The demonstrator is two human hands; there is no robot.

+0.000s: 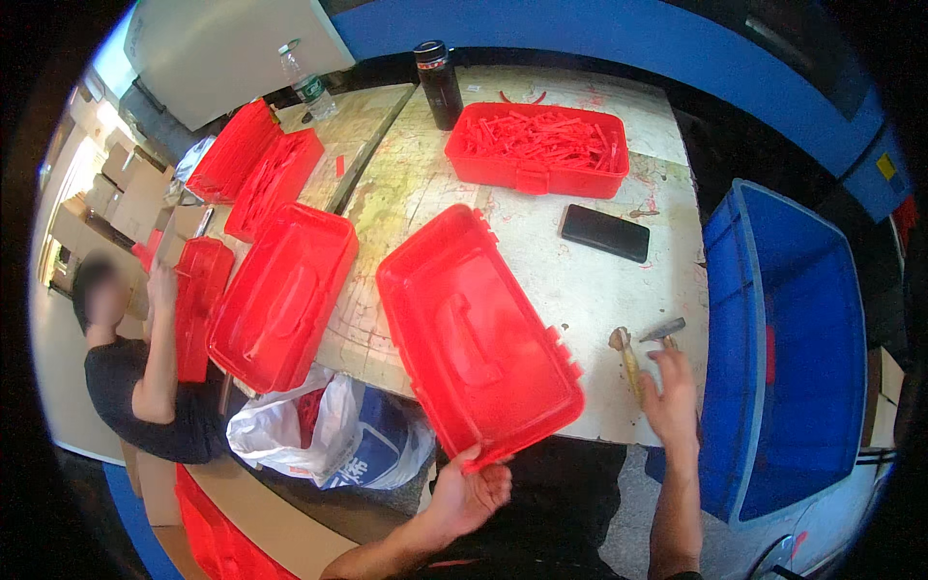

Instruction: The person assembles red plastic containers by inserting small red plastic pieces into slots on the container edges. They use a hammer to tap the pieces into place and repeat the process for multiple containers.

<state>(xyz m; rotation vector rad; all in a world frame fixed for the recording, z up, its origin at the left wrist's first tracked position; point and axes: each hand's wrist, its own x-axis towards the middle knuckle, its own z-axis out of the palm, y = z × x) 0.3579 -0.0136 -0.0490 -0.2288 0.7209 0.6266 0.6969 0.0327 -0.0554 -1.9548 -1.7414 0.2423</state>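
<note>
My left hand (471, 495) grips the near corner of a red plastic toolbox lid (503, 319), thumb on the rim and fingers curled under it. The lid is tilted with its hollow inside facing up, and small hinge tabs line its right edge. My right hand (669, 396) is at the table's right side, fingers apart. Its fingertips are close to a small grey tool (663, 329) and a yellow-handled tool (630, 365); whether they touch either is unclear.
Behind lie a black phone (605, 233), a red box of red plastic strips (539, 150) and a dark flask (438, 85). Another red lid (283, 295) is at left, near a co-worker (145, 387). A blue crate (749, 387) stands right; a plastic bag (280, 430) hangs below.
</note>
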